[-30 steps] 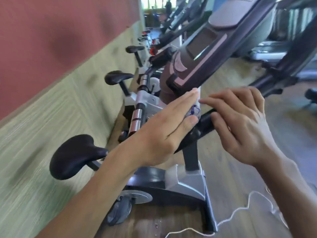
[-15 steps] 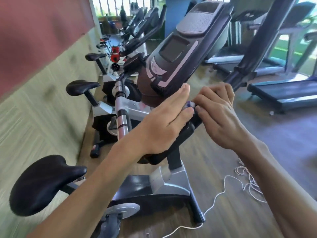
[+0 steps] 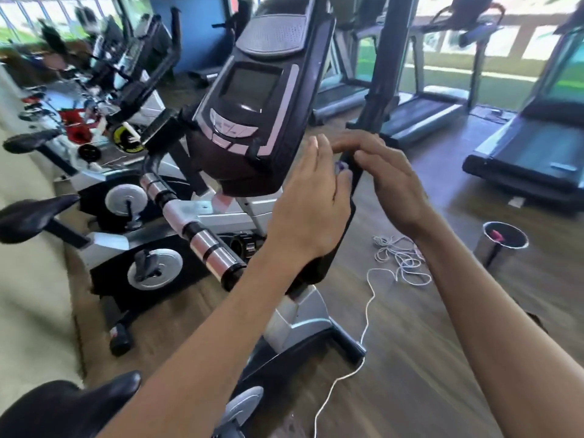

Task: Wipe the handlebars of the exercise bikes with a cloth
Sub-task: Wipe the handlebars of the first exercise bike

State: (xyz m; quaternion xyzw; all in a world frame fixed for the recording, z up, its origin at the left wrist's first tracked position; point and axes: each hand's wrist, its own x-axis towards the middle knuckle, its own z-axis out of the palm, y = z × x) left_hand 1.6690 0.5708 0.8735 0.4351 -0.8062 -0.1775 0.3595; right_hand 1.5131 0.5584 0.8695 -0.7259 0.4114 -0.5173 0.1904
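Between both hands, a blue-white cloth (image 3: 342, 166) meets the black handlebar (image 3: 354, 181); left hand (image 3: 311, 205) flat, right hand (image 3: 390, 181) curled over it.

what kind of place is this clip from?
Almost certainly a gym. A row of exercise bikes runs along the wall on the left, treadmills stand by the windows on the right, and the nearest bike carries a console with a screen and buttons.

Both forearms are bare (no sleeves, watch or rings visible).
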